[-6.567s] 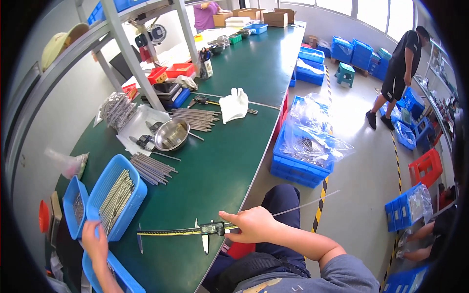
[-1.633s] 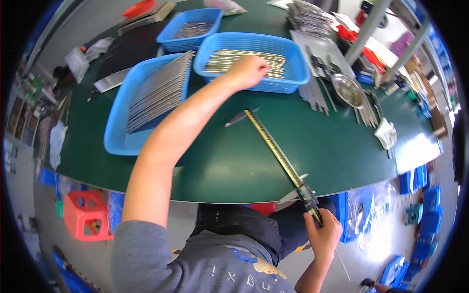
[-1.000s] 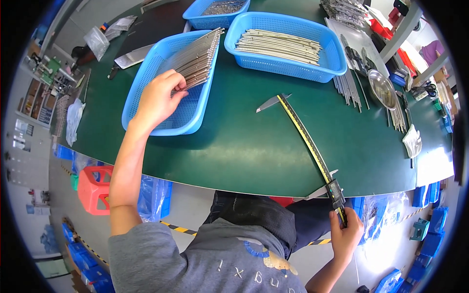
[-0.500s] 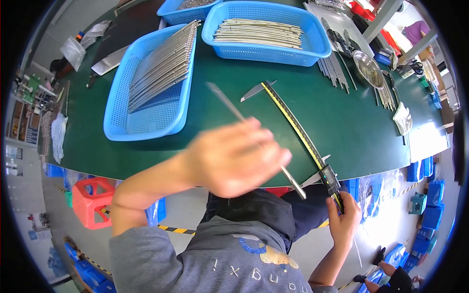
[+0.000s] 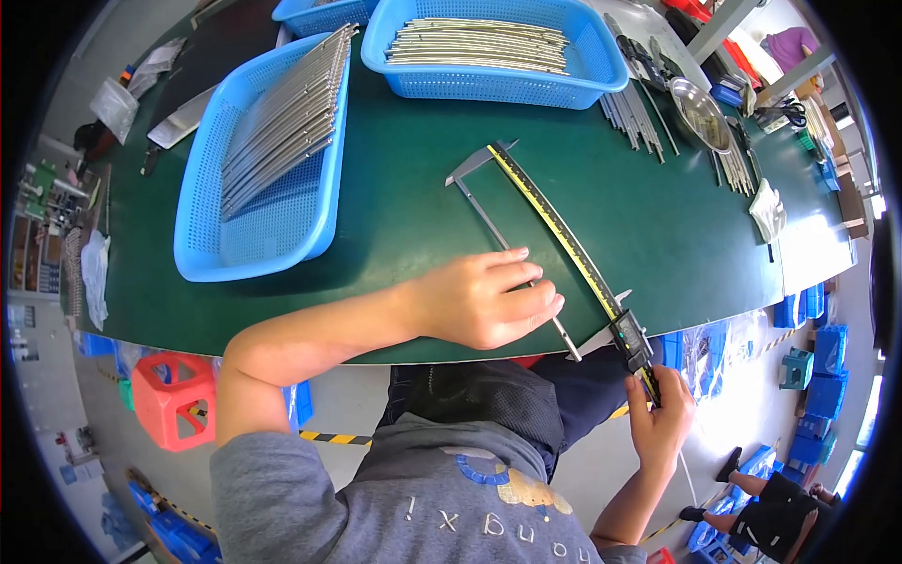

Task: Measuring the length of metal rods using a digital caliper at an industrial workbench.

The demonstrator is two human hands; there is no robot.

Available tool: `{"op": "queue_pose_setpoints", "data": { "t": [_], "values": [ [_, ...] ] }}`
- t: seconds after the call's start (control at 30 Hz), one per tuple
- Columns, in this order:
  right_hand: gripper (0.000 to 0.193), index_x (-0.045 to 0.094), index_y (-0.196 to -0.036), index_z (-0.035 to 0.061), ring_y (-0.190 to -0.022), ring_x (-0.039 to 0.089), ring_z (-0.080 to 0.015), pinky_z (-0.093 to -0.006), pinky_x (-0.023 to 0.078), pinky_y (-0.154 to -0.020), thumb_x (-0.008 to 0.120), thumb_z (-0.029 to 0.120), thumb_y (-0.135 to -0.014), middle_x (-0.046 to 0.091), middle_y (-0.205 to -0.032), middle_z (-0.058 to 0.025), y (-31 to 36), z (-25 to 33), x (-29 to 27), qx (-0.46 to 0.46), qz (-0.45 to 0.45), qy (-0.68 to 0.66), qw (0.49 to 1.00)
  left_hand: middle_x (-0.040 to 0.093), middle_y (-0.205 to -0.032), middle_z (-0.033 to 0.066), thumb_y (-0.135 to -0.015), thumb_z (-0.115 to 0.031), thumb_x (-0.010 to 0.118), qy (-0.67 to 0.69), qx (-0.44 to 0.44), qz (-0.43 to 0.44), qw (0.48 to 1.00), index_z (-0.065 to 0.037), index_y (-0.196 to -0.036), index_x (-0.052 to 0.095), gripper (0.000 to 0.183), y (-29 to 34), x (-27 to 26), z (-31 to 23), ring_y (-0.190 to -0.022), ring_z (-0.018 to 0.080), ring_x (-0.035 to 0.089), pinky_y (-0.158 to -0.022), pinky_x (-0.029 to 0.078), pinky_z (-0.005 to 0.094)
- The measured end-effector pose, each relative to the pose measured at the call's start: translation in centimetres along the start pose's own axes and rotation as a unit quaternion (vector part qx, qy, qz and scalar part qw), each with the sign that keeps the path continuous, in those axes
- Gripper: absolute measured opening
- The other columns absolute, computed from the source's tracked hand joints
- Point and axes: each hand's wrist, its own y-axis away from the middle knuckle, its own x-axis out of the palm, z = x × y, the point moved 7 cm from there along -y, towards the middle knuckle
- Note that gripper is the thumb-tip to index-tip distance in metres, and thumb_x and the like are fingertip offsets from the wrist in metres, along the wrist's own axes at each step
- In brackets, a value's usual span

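Note:
My left hand (image 5: 498, 299) is closed round the middle of a thin metal rod (image 5: 482, 215), palm down over the near part of the table. The long digital caliper (image 5: 554, 219) is in my right hand (image 5: 660, 412), gripped at its near end below the display. Its jaws are spread wide. The rod lies between them, alongside the yellow scale. The rod's far end is at the tip of the fixed jaw, and its near end is by the sliding jaw; whether both ends touch cannot be made out.
A blue basket (image 5: 189, 252) at left holds many slanted metal rods (image 5: 287, 122). A second blue basket (image 5: 489, 91) behind has more rods (image 5: 477, 47). A metal bowl (image 5: 700, 113), loose rods (image 5: 631, 120) and a white glove (image 5: 768, 212) lie at right. A red stool (image 5: 174, 401) stands below left.
My left hand has swung the rod from a blurred, tilted pose to lie between the caliper jaws. The view has shifted slightly; my right hand keeps its grip on the caliper.

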Motion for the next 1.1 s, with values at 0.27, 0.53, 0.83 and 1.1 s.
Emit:
{"op": "queue_pose_setpoints", "data": {
  "t": [0.27, 0.53, 0.83, 1.1],
  "values": [
    [0.024, 0.06, -0.084, 0.0004, -0.051, 0.054, -0.0206, -0.0296, 0.04, -0.047, 0.074, 0.017, -0.075, 0.056, -0.067, -0.0097, 0.1, -0.1, 0.1, 0.002, 0.003, -0.007, 1.0, 0.06, -0.087, 0.0039, -0.071, -0.015, 0.068, 0.012, -0.003, -0.003, 1.0, -0.003, -0.086, 0.067, 0.019, 0.2, 0.2, -0.1, -0.082, 0.0187, 0.062, -0.077, 0.057, 0.0392],
    [0.023, 0.06, -0.087, 0.001, -0.051, 0.054, -0.0197, -0.0286, 0.041, -0.047, 0.074, 0.015, -0.074, 0.057, -0.067, -0.0094, 0.5, 0.0, 0.1, 0.047, 0.024, -0.016, 0.998, 0.062, -0.091, 0.0036, -0.071, -0.011, 0.066, 0.029, -0.017, 0.058, 0.998, -0.009, -0.097, 0.07, 0.027, 0.1, 0.8, 0.5, -0.087, 0.0185, 0.063, -0.081, 0.056, 0.034],
    [0.026, 0.06, -0.086, 0.0024, -0.048, 0.055, -0.0207, -0.0285, 0.043, -0.046, 0.075, 0.02, -0.074, 0.059, -0.068, -0.0084, 0.9, 0.1, 0.4, 0.041, 0.009, -0.029, 0.999, 0.06, -0.083, 0.004, -0.069, -0.007, 0.064, 0.034, -0.041, 0.1, 0.994, -0.008, -0.095, 0.07, 0.027, -0.6, 1.0, 1.2, -0.087, 0.0218, 0.063, -0.075, 0.057, 0.0331],
    [0.03, 0.06, -0.081, 0.005, -0.045, 0.054, -0.0203, -0.0304, 0.041, -0.044, 0.076, 0.028, -0.071, 0.058, -0.065, -0.0051, 1.4, 0.4, 0.4, 0.044, -0.002, 0.027, 0.999, 0.061, -0.084, 0.0058, -0.068, -0.007, 0.065, 0.037, -0.06, 0.11, 0.991, -0.007, -0.092, 0.071, 0.025, -0.6, 1.2, 1.2, -0.086, 0.0217, 0.063, -0.076, 0.057, 0.0348]
  ]
}}
